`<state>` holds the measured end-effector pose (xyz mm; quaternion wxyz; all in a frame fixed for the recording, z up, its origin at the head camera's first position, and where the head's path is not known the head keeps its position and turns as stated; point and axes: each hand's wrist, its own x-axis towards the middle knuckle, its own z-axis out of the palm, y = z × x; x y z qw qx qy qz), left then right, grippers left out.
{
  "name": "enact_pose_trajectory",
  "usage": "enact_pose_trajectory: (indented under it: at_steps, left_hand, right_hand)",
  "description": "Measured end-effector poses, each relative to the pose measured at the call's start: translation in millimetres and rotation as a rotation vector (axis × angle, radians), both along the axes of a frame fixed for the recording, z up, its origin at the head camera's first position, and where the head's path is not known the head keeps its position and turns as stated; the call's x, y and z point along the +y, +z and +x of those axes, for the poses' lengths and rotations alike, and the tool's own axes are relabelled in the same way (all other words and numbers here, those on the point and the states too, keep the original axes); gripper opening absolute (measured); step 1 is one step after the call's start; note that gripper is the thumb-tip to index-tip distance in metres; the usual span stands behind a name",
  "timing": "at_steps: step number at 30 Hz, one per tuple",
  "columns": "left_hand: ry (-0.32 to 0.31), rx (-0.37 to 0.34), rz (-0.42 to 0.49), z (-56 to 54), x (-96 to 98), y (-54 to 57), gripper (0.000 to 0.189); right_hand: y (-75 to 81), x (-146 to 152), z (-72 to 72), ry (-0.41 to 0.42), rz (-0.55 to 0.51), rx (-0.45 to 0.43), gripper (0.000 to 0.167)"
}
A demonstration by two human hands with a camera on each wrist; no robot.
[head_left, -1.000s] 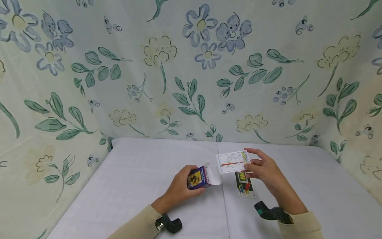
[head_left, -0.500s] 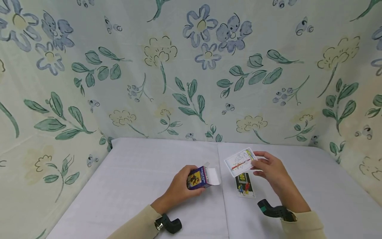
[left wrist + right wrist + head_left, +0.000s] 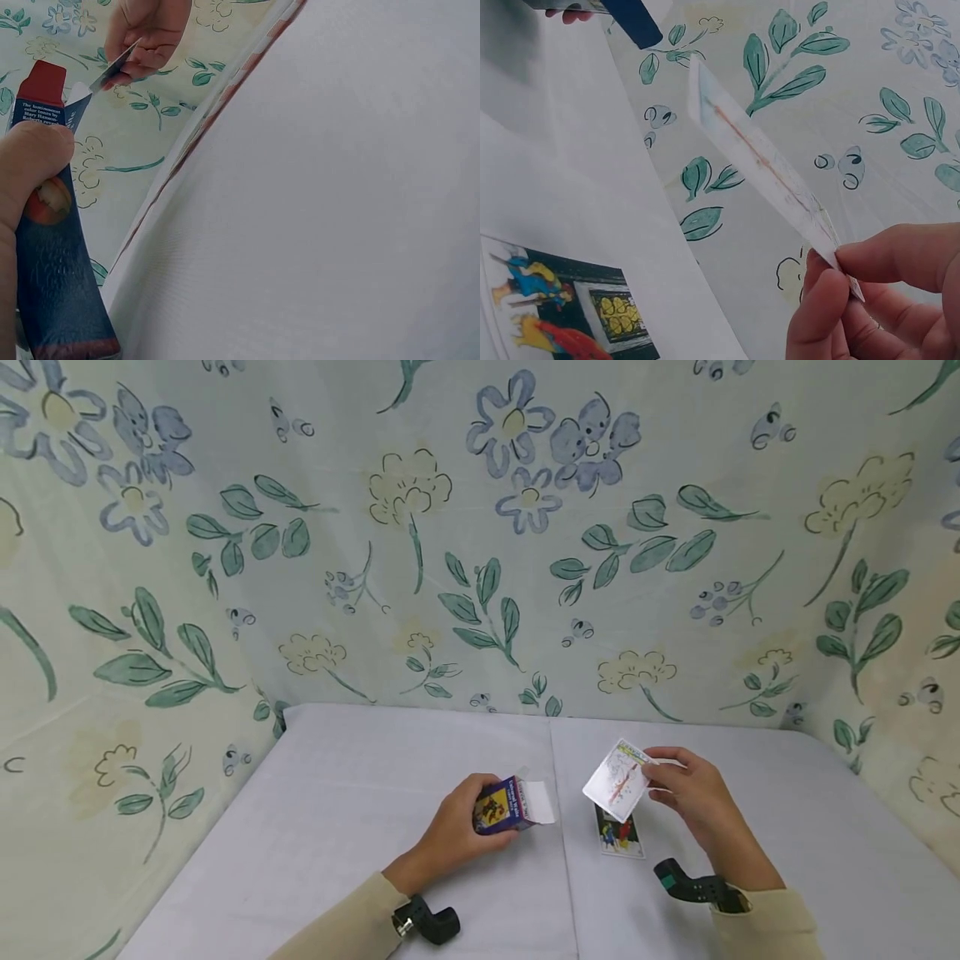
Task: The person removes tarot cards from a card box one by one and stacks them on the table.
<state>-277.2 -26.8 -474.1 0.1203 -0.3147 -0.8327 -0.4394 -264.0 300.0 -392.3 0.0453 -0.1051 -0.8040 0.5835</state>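
My left hand (image 3: 448,828) grips a dark blue and red card box (image 3: 498,807) with a yellow picture on its face. The box's white flap stands open, facing right. In the left wrist view the thumb presses the box's printed side (image 3: 60,262). To the right, my right hand (image 3: 692,789) pinches a white card (image 3: 618,782) by its edge, between thumb and fingers. It bears a sketch and a reddish line. Below it a dark picture card (image 3: 621,838) lies on the table, its upper part hidden by the held card.
A white cloth covers the table (image 3: 360,777), with a crease running front to back near the middle. Floral fabric (image 3: 465,527) hangs behind and at both sides. A black wrist camera (image 3: 431,922) sits on the left wrist, another camera (image 3: 693,885) on the right.
The right hand has moved slightly right, and the white card has turned from nearly level to a steep slant. The left hand and box have stayed about where they were.
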Motion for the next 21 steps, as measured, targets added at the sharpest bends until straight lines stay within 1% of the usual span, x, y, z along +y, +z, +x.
enact_pose_trajectory:
  at_steps: [12,21]
  left_hand:
    - [-0.001,0.008,-0.001,0.0,0.0,0.6,0.07]
    - [-0.002,0.004,0.007,-0.4,0.1,1.2,0.07]
  right_hand:
    - [-10.2,5,-5.5,0.046,-0.003,-0.054,0.044]
    - [-19.8,6,-9.6,0.031,-0.018,-0.109,0.052]
